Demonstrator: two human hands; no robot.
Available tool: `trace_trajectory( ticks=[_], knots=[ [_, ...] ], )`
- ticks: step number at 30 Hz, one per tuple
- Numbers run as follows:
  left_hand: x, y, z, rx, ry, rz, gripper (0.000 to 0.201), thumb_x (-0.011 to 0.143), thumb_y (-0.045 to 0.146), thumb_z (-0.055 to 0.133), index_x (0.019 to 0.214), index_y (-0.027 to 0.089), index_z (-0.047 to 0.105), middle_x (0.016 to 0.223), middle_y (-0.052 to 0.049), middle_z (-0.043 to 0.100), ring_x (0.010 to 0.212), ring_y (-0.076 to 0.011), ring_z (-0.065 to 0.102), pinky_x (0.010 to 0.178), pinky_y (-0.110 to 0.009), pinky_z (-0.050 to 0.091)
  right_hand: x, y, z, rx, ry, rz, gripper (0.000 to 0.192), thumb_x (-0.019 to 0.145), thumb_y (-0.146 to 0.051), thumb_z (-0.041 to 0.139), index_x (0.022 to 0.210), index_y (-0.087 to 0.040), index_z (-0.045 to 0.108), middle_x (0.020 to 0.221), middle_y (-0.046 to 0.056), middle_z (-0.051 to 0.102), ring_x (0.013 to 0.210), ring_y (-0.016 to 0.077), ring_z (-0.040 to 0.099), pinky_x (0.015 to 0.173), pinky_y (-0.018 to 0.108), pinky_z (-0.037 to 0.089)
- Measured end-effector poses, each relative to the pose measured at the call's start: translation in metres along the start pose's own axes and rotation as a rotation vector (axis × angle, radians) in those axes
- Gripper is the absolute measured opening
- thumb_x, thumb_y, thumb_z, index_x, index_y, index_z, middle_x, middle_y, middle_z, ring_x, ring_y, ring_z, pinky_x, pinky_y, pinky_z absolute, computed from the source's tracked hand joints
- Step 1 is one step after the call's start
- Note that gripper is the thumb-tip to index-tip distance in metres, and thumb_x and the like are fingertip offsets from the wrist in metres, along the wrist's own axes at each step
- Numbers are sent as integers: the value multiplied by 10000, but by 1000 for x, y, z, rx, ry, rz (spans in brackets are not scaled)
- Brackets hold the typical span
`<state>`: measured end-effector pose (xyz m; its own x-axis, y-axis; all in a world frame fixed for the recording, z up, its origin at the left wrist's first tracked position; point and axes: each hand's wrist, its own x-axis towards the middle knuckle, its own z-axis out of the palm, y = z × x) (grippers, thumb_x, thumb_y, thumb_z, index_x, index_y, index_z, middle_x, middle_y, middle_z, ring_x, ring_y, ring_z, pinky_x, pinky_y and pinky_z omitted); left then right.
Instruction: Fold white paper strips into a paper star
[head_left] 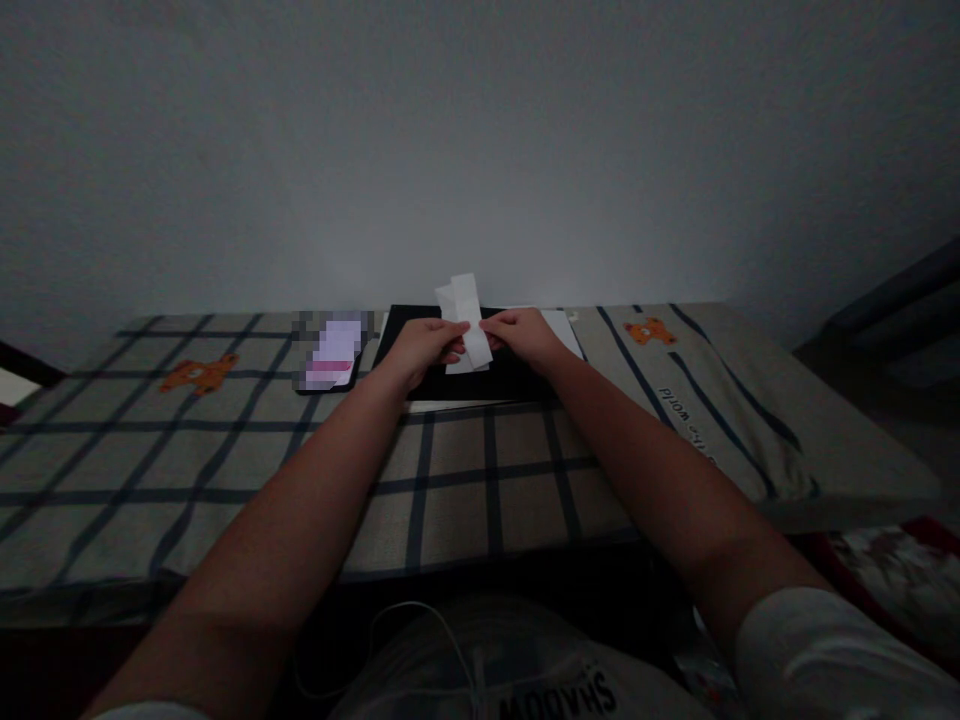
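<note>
A folded strip of white paper (466, 298) is held up between both hands, with a second flap angled out behind its upper left. My left hand (429, 345) pinches its left edge between thumb and fingertips. From the other side my right hand (523, 335) grips the right edge the same way, the two thumbs almost meeting across the paper. Below the hands lies a flat black sheet or folder (517, 387), partly hidden by them. White sheets (562, 328) stick out from beneath it at the back right.
A phone (334, 350) with a lit screen lies left of the black sheet. The table wears a checked cloth (457, 480) with bear prints (199, 375). A grey wall (480, 150) rises right behind the table. A thin white cable (420, 605) hangs over my lap.
</note>
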<state>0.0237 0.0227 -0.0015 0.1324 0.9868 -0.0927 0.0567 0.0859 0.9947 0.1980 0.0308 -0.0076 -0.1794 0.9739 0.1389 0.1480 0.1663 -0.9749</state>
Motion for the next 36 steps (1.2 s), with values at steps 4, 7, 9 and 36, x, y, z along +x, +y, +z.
trace_trajectory(
  ticks=[4,7,9,36],
  knots=[
    [1,-1,0,4,30,22,166,691,268,726,703,120,649,630,-25,617,528,-74,550,501,-180,427,0,1,0,55,-37,23,130,764,-232,637,688,-134,676,647,35,664,556,86,572,597,231,490],
    [1,-1,0,31,66,65,176,686,272,725,667,122,634,578,-7,589,467,-61,506,465,-179,392,0,4,-1,87,-83,40,124,755,-253,653,726,-137,687,690,46,678,591,90,590,616,233,503],
    [0,-1,0,56,93,83,189,681,285,728,656,127,626,557,0,578,443,-59,484,444,-181,368,0,6,-1,87,-98,49,115,746,-253,661,742,-143,693,695,43,681,608,91,597,627,230,507],
    [-1,-1,2,2,33,47,165,698,280,719,707,125,663,624,-29,617,535,-82,550,536,-199,438,-1,-1,0,-3,-29,6,122,759,-218,627,671,-154,681,630,19,659,564,88,567,606,231,490]
  ],
)
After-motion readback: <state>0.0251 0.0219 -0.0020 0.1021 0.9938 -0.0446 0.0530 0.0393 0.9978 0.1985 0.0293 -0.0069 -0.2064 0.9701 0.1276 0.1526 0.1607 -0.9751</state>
